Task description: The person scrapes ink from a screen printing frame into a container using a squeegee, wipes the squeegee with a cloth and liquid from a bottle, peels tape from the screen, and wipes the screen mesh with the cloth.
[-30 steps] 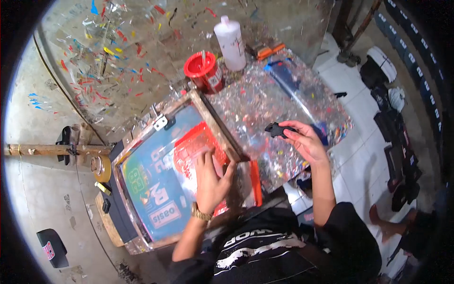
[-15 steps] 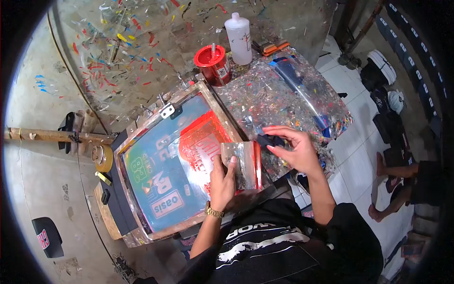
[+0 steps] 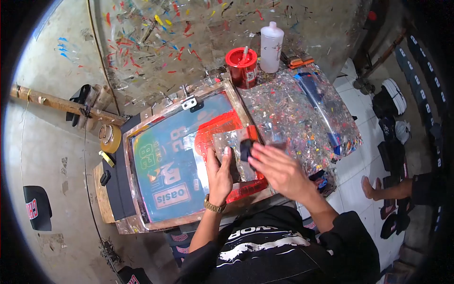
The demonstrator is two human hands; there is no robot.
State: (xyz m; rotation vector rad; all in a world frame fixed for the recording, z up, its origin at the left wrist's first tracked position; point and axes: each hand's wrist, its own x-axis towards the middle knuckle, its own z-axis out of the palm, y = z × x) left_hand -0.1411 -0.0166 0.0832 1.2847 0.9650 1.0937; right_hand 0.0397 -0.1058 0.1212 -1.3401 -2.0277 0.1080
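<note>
My left hand (image 3: 219, 179), with a gold watch on its wrist, grips a paint-spattered squeegee (image 3: 240, 171) tilted above the screen. Red ink coats the squeegee's right edge. My right hand (image 3: 280, 173) has its fingers closed on a small black cloth (image 3: 246, 149), pressed against the upper part of that inked edge. Beneath both hands lies a framed printing screen (image 3: 171, 163) with several stencil designs, "oasis" among them. Wet red ink (image 3: 218, 122) is spread around the stencil at its right side.
A red ink can (image 3: 242, 71) and a white plastic bottle (image 3: 271, 49) stand at the back of the paint-crusted table (image 3: 288, 111). Tape rolls (image 3: 109, 138) sit beyond the screen's left side. Another person's legs (image 3: 390, 190) show at the right.
My right hand has moved left and brought the black cloth onto the squeegee's inked edge. My left hand still holds the squeegee. The view has shifted, so the scene sits further right.
</note>
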